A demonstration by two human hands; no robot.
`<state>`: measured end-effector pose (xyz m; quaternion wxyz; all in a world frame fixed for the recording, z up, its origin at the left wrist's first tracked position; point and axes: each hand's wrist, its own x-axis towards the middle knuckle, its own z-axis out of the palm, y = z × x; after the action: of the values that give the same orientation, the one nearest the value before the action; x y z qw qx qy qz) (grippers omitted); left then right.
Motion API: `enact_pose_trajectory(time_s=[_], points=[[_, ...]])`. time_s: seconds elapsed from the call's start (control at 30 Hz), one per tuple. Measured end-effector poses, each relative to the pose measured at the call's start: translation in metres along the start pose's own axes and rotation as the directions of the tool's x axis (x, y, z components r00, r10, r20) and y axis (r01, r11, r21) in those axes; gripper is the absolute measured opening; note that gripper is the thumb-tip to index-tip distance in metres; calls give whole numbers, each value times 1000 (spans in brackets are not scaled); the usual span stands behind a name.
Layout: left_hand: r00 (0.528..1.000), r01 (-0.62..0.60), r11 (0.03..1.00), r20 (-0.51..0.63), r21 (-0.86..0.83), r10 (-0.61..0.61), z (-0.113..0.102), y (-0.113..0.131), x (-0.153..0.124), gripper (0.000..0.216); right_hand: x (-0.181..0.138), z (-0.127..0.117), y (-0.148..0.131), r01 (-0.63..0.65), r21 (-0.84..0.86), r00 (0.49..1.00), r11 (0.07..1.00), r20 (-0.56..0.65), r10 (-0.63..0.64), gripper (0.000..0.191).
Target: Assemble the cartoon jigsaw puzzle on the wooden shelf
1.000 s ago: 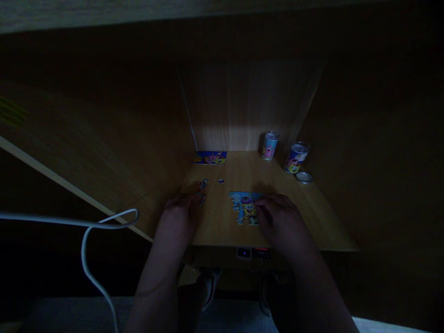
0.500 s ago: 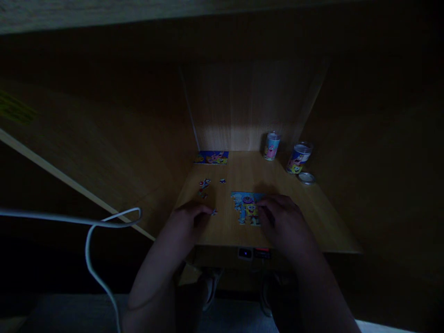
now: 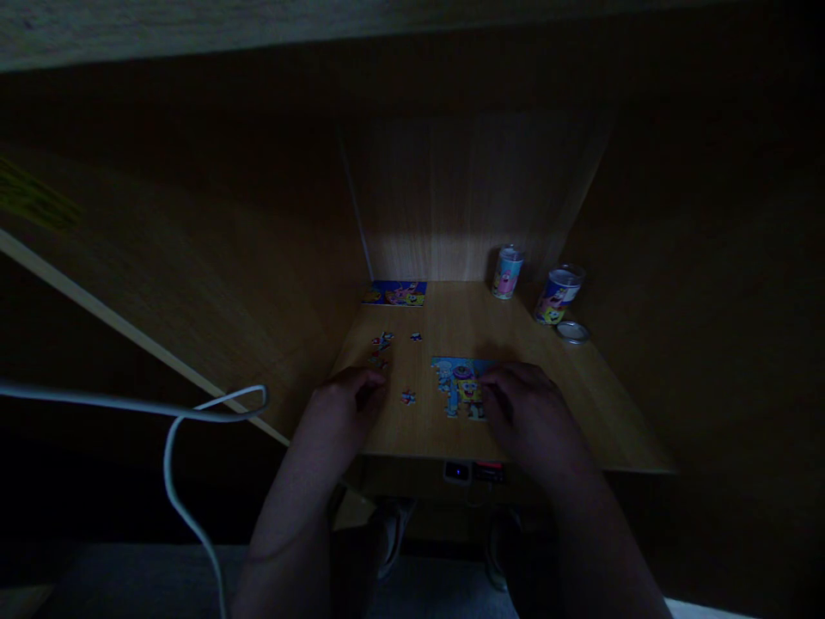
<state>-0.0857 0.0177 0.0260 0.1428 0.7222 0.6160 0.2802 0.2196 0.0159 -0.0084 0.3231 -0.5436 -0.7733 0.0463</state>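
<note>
A partly joined cartoon jigsaw [image 3: 459, 387] lies on the wooden desk [image 3: 444, 331]. My right hand [image 3: 528, 411] rests on its right part, fingers lying on the pieces and covering them. My left hand [image 3: 348, 400] sits at the desk's left front, fingers loosely bent, with nothing visible in them. One loose piece [image 3: 407, 396] lies between my left hand and the jigsaw. More loose pieces [image 3: 381, 344] lie just beyond my left fingertips, and a single one [image 3: 416, 336] sits farther right.
A finished blue picture card [image 3: 394, 293] lies at the back left. Two printed tins [image 3: 507, 272] [image 3: 558, 294] stand at the back right beside a round lid [image 3: 572, 332]. A white cable [image 3: 193, 413] loops at the left. Wooden walls enclose the dim desk.
My left hand slid one piece rightward toward the jigsaw, left it on the desk and drew back to the left. My right hand stayed on the jigsaw.
</note>
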Motion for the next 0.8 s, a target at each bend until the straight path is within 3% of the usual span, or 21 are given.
enact_pose_trajectory(time_s=[0.2,0.57,0.67,0.8], points=[[998,-63,998,4,8,63,10,6,0,16,0,0,2,5,-3,1000,1000,1,-5,14],[965,-235,972,121,-3,234,27,21,1,15,-1,4,4,11,-19,1000,1000,-4,-11,15],[973,-219,973,89,78,212,33,23,5,20,-1,4,5,10,-12,1000,1000,-5,-10,15],[996,-91,939,29,331,86,36,34,11,35,-1,3,5,13,-14,1000,1000,3,-13,15]])
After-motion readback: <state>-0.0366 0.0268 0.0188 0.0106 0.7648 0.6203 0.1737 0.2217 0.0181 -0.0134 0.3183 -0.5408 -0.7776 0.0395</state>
